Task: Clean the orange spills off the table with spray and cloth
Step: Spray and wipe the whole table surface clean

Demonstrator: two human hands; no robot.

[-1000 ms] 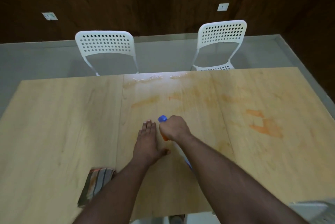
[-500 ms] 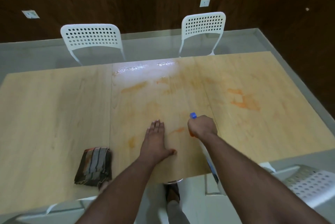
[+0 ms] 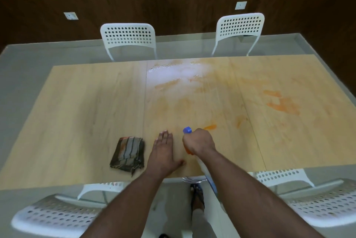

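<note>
My right hand grips a spray bottle with a blue nozzle that points forward over the wooden table; most of the bottle is hidden under my hand and forearm. My left hand rests flat on the table near the front edge, fingers straight. A folded striped cloth lies just left of that hand. Orange spills mark the table: a big patch at the right, a small streak just beyond my right hand, and fainter smears toward a wet sprayed area at the far edge.
Two white perforated chairs stand at the far side, one on the left and one on the right. Two more white chairs flank me at the near left and near right. My sandalled foot shows on the grey floor.
The view has pulled back and shifted, showing more of the table and the near chairs. My right hand with the bottle swung right and then back beside my left hand, which stays flat.
</note>
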